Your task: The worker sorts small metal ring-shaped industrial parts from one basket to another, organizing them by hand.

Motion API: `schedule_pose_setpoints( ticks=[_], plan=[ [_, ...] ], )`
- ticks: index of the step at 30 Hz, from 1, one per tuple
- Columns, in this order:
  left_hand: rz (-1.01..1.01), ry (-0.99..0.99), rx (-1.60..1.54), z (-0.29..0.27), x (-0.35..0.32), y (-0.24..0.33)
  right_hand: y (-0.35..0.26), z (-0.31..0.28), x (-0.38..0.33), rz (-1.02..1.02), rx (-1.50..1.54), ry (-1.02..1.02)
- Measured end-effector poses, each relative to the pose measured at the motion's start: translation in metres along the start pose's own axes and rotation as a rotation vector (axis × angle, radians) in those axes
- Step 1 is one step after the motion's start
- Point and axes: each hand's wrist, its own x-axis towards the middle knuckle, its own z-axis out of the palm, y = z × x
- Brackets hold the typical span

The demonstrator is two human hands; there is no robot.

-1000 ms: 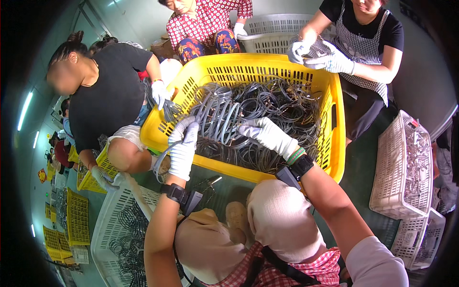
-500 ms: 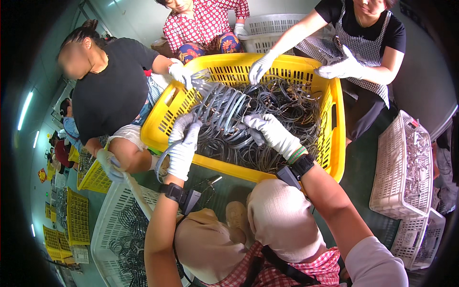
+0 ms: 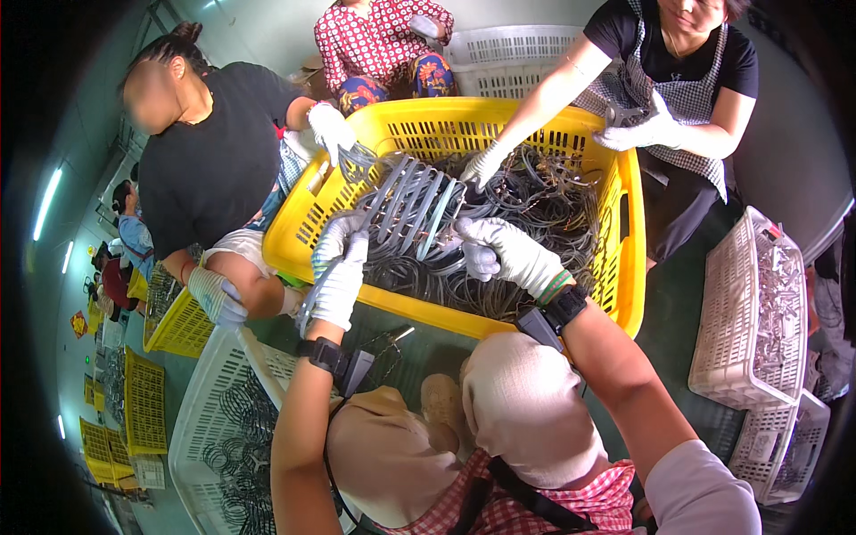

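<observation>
I have a loosely fanned coil of grey cable [image 3: 406,209] at the middle of the frame, above the yellow basket [image 3: 428,109]. My gloved left hand [image 3: 339,259] is closed around the coil's left end. My right hand [image 3: 510,251] has its fingers bent close together by the coil's right edge; whether they pinch a wire I cannot tell. More cables [image 3: 544,209] pile up in the basket, where a co-worker's glove [image 3: 486,167] reaches in from the upper right. At upper left, another co-worker's glove [image 3: 332,132] holds a grey bundle [image 3: 358,163].
</observation>
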Motion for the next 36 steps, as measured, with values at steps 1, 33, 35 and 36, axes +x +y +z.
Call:
schedule_pose_setpoints(
  ticks=[1, 33, 35, 36],
  plan=[
    [0.0, 0.0, -0.001, 0.0, 0.0, 0.001, 0.002, -0.002, 0.001, 0.0, -0.001, 0.001],
    [0.012, -0.085, -0.033, -0.014, 0.002, 0.005, 0.008, -0.006, 0.001, 0.039, 0.184, -0.155],
    [-0.027, -0.06, -0.067, -0.011, 0.001, 0.011, 0.006, -0.005, 0.0, 0.042, 0.187, -0.155],
    [-0.039, -0.066, -0.087, -0.011, 0.0, 0.013, 0.005, -0.004, -0.001, 0.045, 0.191, -0.157]
  ],
)
